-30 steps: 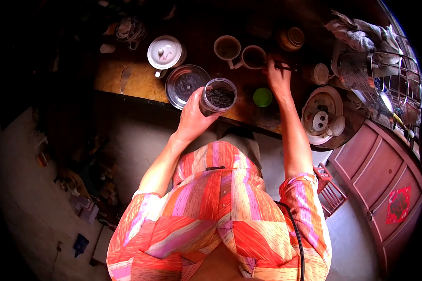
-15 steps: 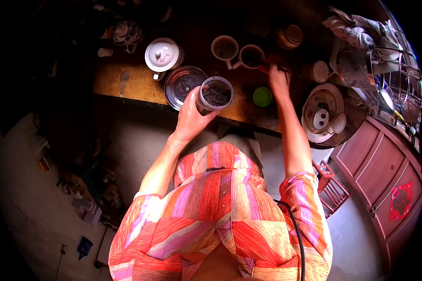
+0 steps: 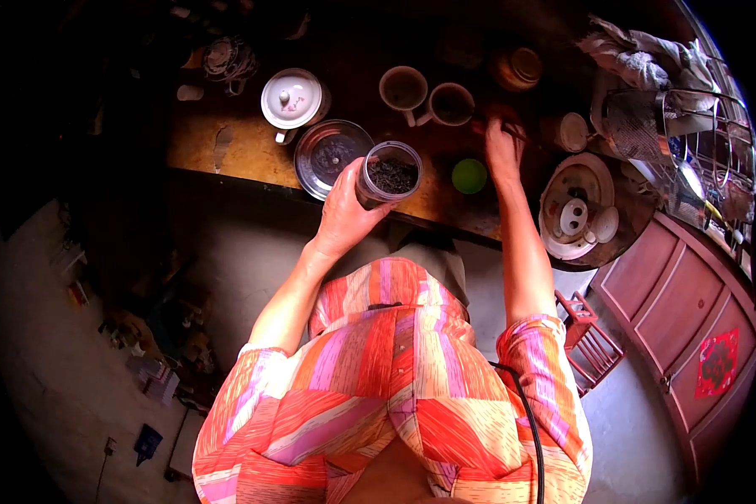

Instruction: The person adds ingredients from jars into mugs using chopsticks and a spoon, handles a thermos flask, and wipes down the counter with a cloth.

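My left hand [image 3: 344, 214] is wrapped round a clear jar [image 3: 366, 186] at the table's front edge. Dark loose bits like tea leaves [image 3: 392, 175] show through the jar's open top, which tilts slightly. Just left of it lies a round metal tray [image 3: 321, 181]. My right hand [image 3: 504, 151] reaches over the table, just right of two cups [image 3: 403, 86] with dark insides. Its fingertips are lost in shadow beside a dark reddish shape [image 3: 500, 115], so their grip is unclear. A green round lid [image 3: 469, 175] lies left of my right wrist.
A white lidded mug [image 3: 292, 99] stands behind the tray. At the right are a round tray with small tea ware [image 3: 577, 189], a wire rack [image 3: 701, 126] and a white-topped container [image 3: 573, 132]. A jar [image 3: 521, 67] stands at the back. Below right are a red stool [image 3: 592, 340] and wooden cabinet [image 3: 680, 311].
My right hand has drawn back slightly toward me, staying near the same dark reddish shape. The jar in my left hand has shifted slightly right.
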Motion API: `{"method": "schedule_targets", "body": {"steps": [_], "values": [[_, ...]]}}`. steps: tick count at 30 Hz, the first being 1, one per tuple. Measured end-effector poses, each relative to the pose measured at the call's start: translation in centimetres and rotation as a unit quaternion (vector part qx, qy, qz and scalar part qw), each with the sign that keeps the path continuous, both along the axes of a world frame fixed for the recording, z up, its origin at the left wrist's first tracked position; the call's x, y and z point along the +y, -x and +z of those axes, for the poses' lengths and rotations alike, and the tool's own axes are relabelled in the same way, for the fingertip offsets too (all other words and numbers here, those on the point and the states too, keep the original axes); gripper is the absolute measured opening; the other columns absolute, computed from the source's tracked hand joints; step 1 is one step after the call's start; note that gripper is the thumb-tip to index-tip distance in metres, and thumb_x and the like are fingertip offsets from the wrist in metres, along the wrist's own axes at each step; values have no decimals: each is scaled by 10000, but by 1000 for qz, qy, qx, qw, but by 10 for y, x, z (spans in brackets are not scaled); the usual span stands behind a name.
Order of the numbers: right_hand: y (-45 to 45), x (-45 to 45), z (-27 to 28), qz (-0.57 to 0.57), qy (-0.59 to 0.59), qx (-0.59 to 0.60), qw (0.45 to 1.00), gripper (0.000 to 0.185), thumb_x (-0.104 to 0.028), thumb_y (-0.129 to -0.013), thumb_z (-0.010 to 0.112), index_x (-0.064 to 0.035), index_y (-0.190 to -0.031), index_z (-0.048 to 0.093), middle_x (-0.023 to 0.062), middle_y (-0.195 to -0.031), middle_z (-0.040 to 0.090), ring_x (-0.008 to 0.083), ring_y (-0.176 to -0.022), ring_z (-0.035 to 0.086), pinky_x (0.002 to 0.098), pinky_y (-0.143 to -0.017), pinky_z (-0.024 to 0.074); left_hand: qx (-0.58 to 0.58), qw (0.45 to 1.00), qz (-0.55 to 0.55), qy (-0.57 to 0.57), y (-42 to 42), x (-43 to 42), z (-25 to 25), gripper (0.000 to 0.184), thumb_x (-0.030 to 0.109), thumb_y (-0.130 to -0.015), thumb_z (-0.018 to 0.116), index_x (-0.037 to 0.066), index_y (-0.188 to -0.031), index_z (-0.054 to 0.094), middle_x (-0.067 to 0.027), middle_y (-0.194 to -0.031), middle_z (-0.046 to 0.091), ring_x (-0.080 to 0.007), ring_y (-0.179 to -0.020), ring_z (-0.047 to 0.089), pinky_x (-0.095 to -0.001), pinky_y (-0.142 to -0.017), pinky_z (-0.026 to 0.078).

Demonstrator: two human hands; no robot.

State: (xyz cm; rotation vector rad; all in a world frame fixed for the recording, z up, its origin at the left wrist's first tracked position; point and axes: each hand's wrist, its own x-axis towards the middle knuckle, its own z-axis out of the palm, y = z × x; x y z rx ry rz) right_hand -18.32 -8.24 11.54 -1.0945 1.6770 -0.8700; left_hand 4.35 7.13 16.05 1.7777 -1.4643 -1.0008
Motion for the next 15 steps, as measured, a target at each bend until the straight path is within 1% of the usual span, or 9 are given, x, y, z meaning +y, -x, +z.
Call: {"method": "schedule_targets", "body": {"steps": [3,4,5,7,10,12,13,14,15], "values": [[-10,-6,-8,7,-12,-25,1000,205,-187,-919,525,-4,-922,617,142,-773,667,231,-687,643,360,-646,492,-8,1000,4,-3,-2,1,0,752,195,-636,826,9,-1252,437,-182,-1177,555,-340,-1104,541,-389,-938,442],[-4,-9,-29,8,-12,-25,1000,205,-187,-919,525,-4,-922,617,142,-773,667,231,-687,643,360,-646,492,-15,1000,7,-2,-2,1,0,752,194,-635,826,9,-1252,439,-181,-1183,553,-337,-1109,540,-387,-941,441],[8,-13,-64,81,109,83,987,205,-177,-923,524,13,-935,600,114,-800,652,186,-700,641,308,-632,505,-15,1000,7,-2,-3,1,1,752,194,-635,826,9,-1252,439,-181,-1183,553,-337,-1109,540,-387,-941,441],[13,-16,-82,151,228,188,943,207,-166,-927,523,31,-949,583,86,-828,637,141,-713,639,257,-617,517,9,1000,13,-11,-4,0,2,751,191,-634,826,9,-1253,442,-182,-1193,550,-334,-1116,538,-386,-948,439],[7,-17,-57,170,206,245,932,213,-173,-926,528,31,-937,589,75,-815,637,133,-702,634,261,-620,516,15,1000,19,-16,-6,1,0,749,185,-636,823,6,-1254,440,-183,-1195,548,-336,-1118,536,-386,-951,437],[4,-18,-39,127,64,71,987,228,-188,-926,536,33,-931,594,79,-812,642,128,-703,632,263,-619,513,5,1000,17,-6,-6,2,-2,747,181,-637,822,4,-1254,439,-182,-1195,548,-336,-1119,536,-386,-952,436],[5,-15,-45,128,65,71,987,228,-188,-926,536,33,-931,594,79,-812,642,128,-703,632,263,-619,513,-7,1000,14,4,-7,2,-2,746,177,-637,820,3,-1254,439,-182,-1196,547,-336,-1119,535,-386,-953,436],[5,-10,-48,152,136,172,964,209,-191,-903,555,3,-969,600,115,-832,648,222,-725,629,333,-654,497,-8,1000,15,4,-7,2,-1,746,177,-637,820,3,-1254,439,-182,-1196,547,-336,-1119,535,-386,-953,436],[6,-8,-50,164,171,220,946,208,-192,-891,564,-12,-988,603,133,-842,652,269,-736,628,368,-671,489,-6,1000,15,0,-7,2,0,747,176,-636,820,2,-1254,438,-183,-1197,546,-337,-1119,535,-386,-953,435]]}}
